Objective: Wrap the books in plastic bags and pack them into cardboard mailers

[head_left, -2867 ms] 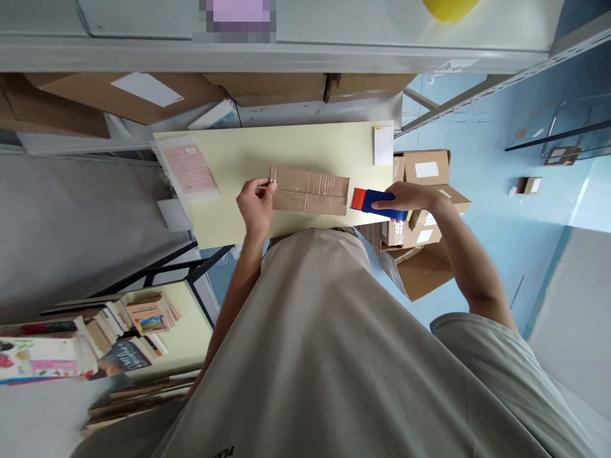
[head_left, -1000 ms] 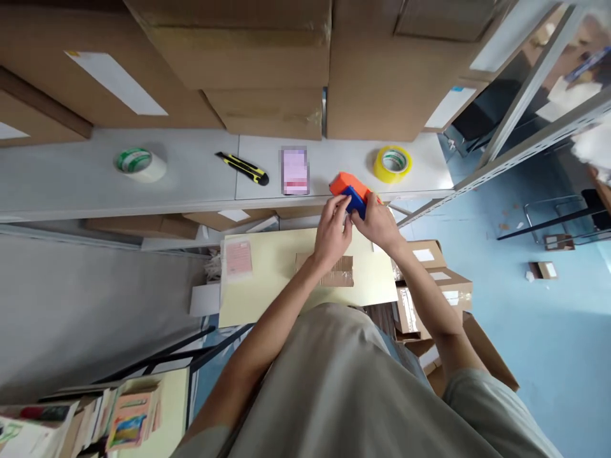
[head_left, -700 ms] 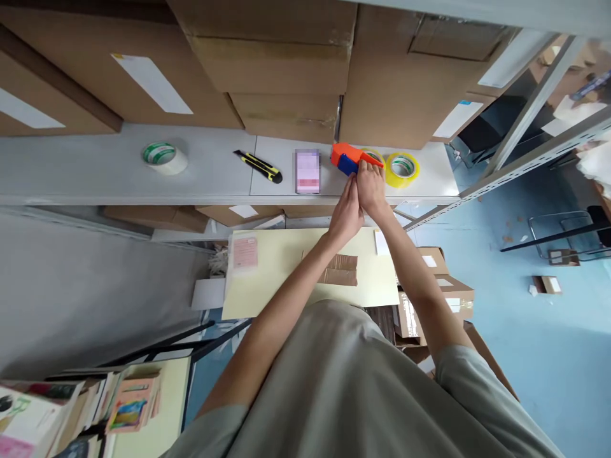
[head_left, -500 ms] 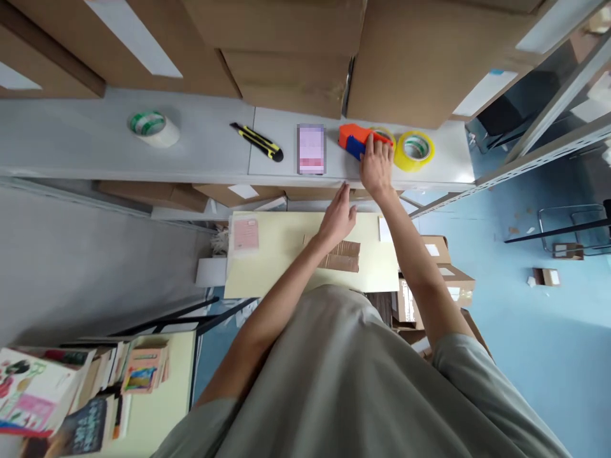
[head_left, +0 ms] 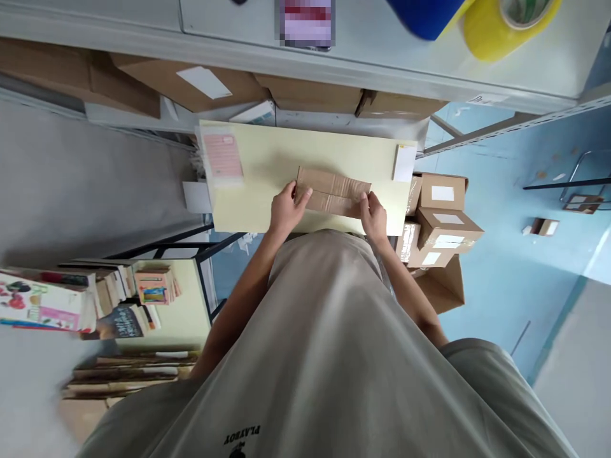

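A flat brown cardboard parcel (head_left: 333, 191), sealed with clear tape, lies on the pale yellow table (head_left: 272, 159) close to its near edge. My left hand (head_left: 285, 207) grips the parcel's left end, fingers over its top. My right hand (head_left: 373, 213) holds the parcel's right end. The blue part of the tape dispenser (head_left: 422, 11) rests on the grey shelf (head_left: 372, 44) above, next to a yellow tape roll (head_left: 508, 22).
A pink slip in a clear sleeve (head_left: 220, 156) lies at the table's left corner and a white pad (head_left: 405, 163) at its right. Small labelled cardboard boxes (head_left: 442, 216) stack right of the table on the blue floor. Books (head_left: 86, 302) pile at lower left.
My right hand set the tape dispenser on the upper shelf and let it go. Both hands came back down and took hold of the cardboard parcel's ends. The view tilted downward.
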A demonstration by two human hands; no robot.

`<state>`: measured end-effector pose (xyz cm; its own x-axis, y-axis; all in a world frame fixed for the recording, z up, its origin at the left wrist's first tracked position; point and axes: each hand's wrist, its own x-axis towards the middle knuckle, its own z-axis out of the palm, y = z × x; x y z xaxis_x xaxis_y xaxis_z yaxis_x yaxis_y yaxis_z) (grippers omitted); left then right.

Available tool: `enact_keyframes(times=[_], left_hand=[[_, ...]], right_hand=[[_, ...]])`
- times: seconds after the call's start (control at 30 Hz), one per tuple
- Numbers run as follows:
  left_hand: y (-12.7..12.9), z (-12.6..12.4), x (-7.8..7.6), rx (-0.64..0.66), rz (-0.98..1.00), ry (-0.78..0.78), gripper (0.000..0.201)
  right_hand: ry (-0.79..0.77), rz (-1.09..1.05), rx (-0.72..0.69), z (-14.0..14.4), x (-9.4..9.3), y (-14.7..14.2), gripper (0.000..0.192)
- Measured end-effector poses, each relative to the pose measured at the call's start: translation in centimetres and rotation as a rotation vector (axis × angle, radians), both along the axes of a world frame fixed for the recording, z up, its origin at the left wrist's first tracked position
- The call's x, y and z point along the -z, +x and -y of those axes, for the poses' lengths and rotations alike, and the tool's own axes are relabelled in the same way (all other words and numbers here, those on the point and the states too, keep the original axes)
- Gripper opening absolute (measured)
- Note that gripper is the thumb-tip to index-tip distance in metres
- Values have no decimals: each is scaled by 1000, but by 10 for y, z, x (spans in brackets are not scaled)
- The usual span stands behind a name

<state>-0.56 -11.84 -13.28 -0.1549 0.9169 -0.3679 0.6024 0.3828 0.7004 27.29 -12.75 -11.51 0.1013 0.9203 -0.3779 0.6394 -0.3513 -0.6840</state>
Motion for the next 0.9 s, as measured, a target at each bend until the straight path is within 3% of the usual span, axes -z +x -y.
enact_keyframes(times=[0.13, 0.2, 0.3, 0.43, 0.6, 0.73, 0.83, 0.9], left_hand=[[27, -10, -19, 5, -211, -101, 77], [28, -15, -21, -11, -264, -142, 69], [18, -21, -15, -18, -213, -125, 40], [2, -25, -4, -38, -46, -72, 39], [-10, -23, -1, -34, 64, -64, 46], [-28, -17, -3, -76, 188, 32, 28], [-40, -13, 3, -106, 189, 109, 23], [-44, -8, 14, -125, 164, 85, 22]], right_hand=[[0, -5, 166, 2, 17, -11, 105], [5, -104, 247, 2, 27, -10, 109], [34, -312, 334, 3, 44, -4, 102], [57, -451, 356, 1, 59, 3, 100], [41, -507, 299, -2, 43, 12, 98], [94, -513, 244, -7, 21, 17, 87], [193, -431, 198, -11, 23, 16, 61], [164, -376, 153, -10, 35, 13, 51]])
